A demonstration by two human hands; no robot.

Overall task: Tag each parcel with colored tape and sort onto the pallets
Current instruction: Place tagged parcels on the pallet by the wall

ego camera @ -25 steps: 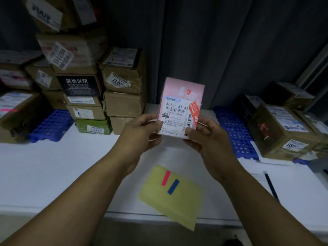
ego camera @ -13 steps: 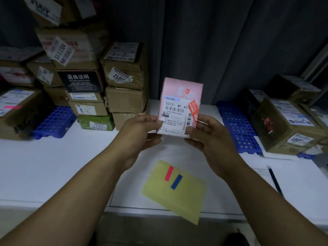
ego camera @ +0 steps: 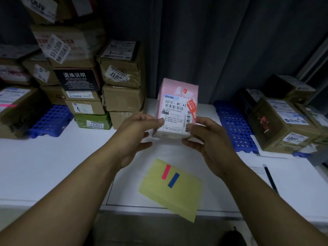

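A small pink parcel (ego camera: 177,105) with a white shipping label is held upright above the white table (ego camera: 53,162). My left hand (ego camera: 136,132) grips its lower left edge, thumb on the label. My right hand (ego camera: 204,137) grips its lower right corner. Below them a yellow sheet (ego camera: 175,194) lies on the table's front edge, carrying a pink tape strip (ego camera: 166,172) and a blue tape strip (ego camera: 173,180). A blue pallet (ego camera: 51,119) sits at the left and another blue pallet (ego camera: 234,125) at the right.
Several brown cardboard parcels (ego camera: 122,96) are stacked at the back left, with a green box (ego camera: 93,121) under them. More brown parcels (ego camera: 282,125) rest on the right pallet. A dark pen (ego camera: 270,178) lies on paper at the right. A dark curtain hangs behind.
The pink parcel and both hands have sunk slightly toward the table. The grip is unchanged.
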